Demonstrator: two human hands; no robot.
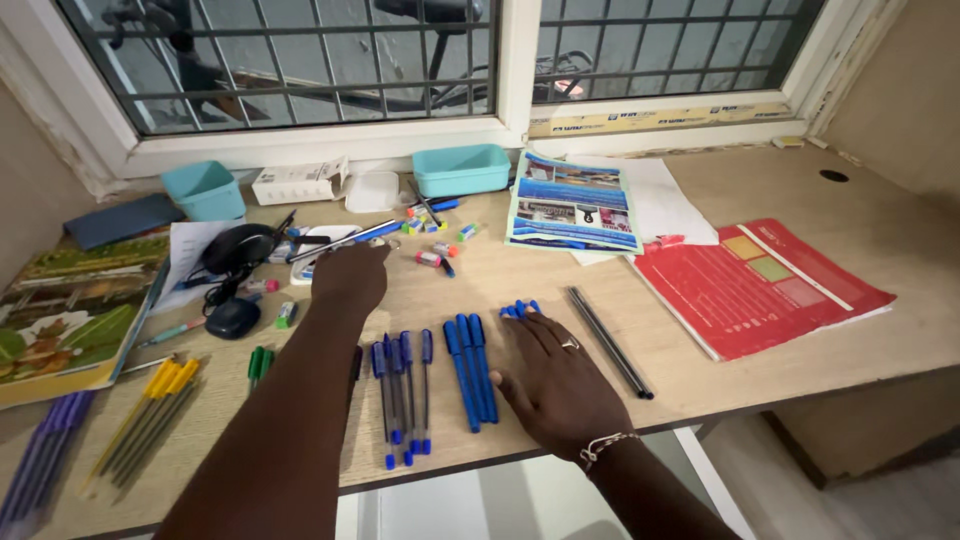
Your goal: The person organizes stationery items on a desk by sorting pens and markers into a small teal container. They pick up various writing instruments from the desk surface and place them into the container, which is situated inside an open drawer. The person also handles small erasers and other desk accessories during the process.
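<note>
The left hand [348, 275] had reached up the desk [720, 400] with fingers curled over a blue pen [345, 240], though whether they clamped it I cannot tell. The right hand [553, 380] lay flat, fingers together, covering blue pens [520, 309]. The forearm hung over the sorted pen rows [405, 385] and could scatter them.

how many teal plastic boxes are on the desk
2. One teal box sits at the back left under the window; a wider one is at the back centre, beside the blue booklet. None appear hidden.
</note>
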